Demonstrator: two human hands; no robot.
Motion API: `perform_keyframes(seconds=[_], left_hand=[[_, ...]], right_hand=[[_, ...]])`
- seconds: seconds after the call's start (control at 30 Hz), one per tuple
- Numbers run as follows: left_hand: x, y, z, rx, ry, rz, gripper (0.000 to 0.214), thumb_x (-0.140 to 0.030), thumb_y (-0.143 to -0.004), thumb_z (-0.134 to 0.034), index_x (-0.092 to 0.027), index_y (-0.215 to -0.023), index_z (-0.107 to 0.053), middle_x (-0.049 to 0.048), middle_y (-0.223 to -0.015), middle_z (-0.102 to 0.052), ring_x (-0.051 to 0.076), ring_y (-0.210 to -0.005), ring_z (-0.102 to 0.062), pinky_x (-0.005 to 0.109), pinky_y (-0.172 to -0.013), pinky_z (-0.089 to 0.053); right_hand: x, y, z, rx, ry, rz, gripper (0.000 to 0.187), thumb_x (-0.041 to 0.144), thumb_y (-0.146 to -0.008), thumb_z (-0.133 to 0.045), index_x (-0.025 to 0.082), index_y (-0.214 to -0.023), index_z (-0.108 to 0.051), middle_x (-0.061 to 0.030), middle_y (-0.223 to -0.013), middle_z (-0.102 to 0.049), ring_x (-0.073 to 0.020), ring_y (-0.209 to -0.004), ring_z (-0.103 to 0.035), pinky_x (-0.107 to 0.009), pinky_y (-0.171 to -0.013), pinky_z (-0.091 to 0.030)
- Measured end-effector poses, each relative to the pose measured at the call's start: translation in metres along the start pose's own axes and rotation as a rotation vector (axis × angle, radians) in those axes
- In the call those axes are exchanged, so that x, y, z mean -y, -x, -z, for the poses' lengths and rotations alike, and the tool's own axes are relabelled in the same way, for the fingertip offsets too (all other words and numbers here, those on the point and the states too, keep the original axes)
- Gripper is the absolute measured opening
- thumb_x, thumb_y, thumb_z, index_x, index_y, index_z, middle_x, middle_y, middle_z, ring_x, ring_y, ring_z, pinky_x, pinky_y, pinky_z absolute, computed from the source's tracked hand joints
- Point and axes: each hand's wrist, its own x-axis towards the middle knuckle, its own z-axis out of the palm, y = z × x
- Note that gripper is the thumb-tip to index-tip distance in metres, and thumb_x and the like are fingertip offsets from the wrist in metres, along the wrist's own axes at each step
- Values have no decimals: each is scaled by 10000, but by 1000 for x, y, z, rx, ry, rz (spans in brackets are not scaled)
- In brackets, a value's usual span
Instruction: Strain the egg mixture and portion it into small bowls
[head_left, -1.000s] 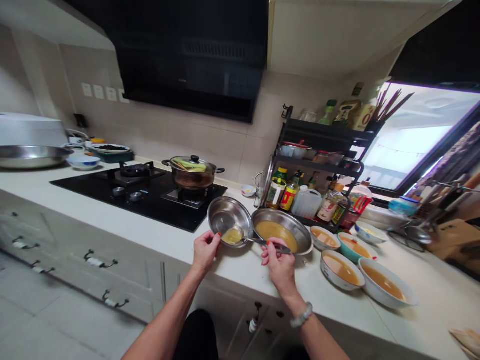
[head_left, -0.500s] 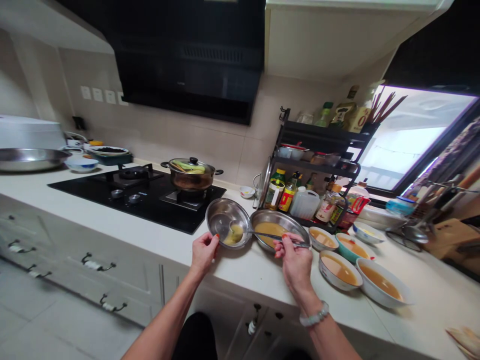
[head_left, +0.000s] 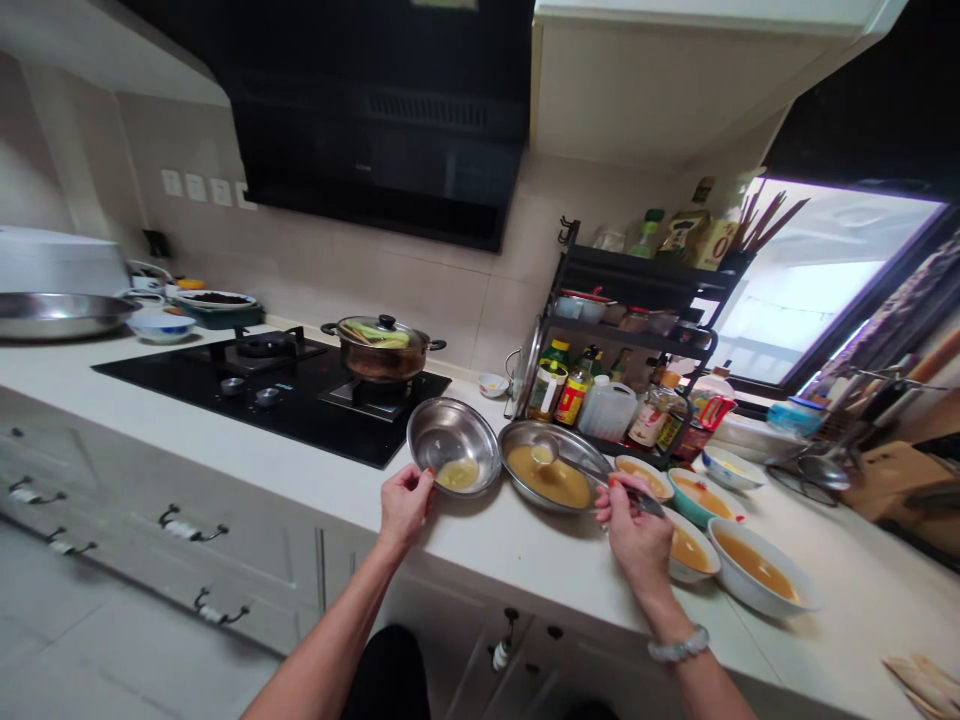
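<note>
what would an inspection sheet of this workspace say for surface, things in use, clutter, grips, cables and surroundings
surface: white counter, seam visible towards the right
things in use: tilted bowl, steel, yellowish liquid pooled at its near side; wide bowl, steel, brownish liquid inside; ladle, its cup at the wide bowl
clutter: four small bowls of brownish liquid at right; bottles crowding the rack
grips: left hand pinches the tilted bowl's rim; right hand holds the ladle's handle
cables: possible white cord at far left, too small to confirm
surroundings: lidded pot on the stove, hood above, window at right
</note>
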Motion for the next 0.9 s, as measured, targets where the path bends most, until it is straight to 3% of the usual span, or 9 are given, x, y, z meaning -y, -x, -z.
perform_keyframes(seconds=[0.17,0.23,0.43,0.73,0.9], left_hand=[[4,-1,0,-3,-12,1,326,-370,-712,-591,-212,-497,-403,-75,-366,-428,74,-338,-365,190,-362,-286],[5,-2,1,-6,-21,-8,321,-362,-712,-590,-211,-500,-402,-74,-370,-434,75,-342,-370,191,-371,-289],[7,-2,3,9,-82,-58,296,-331,-709,-580,-208,-505,-404,-73,-385,-440,73,-362,-379,189,-394,-287],[1,-6,15,31,-111,-92,279,-319,-692,-568,-213,-494,-403,-75,-381,-421,77,-366,-369,195,-406,-289],[4,-8,20,37,-114,-96,277,-323,-698,-568,-215,-499,-409,-73,-391,-427,79,-368,-372,198,-405,-285]], right_hand=[[9,14,4,127,149,360,125,247,-857,-557,201,-916,-657,-44,-770,-642,-134,-533,-598,-268,-474,-532],[17,21,-2,146,111,409,135,200,-860,-549,217,-942,-655,-38,-792,-638,-131,-557,-600,-266,-486,-538],[28,44,-38,253,-135,235,168,221,-899,-515,218,-1013,-638,-41,-845,-624,-128,-601,-608,-241,-439,-544],[26,47,-73,358,-70,272,173,266,-888,-499,208,-922,-658,-19,-729,-605,-107,-492,-569,-224,-428,-525],[18,53,-84,308,-152,0,209,360,-879,-521,175,-919,-609,17,-591,-602,-114,-436,-583,-227,-418,-522]])
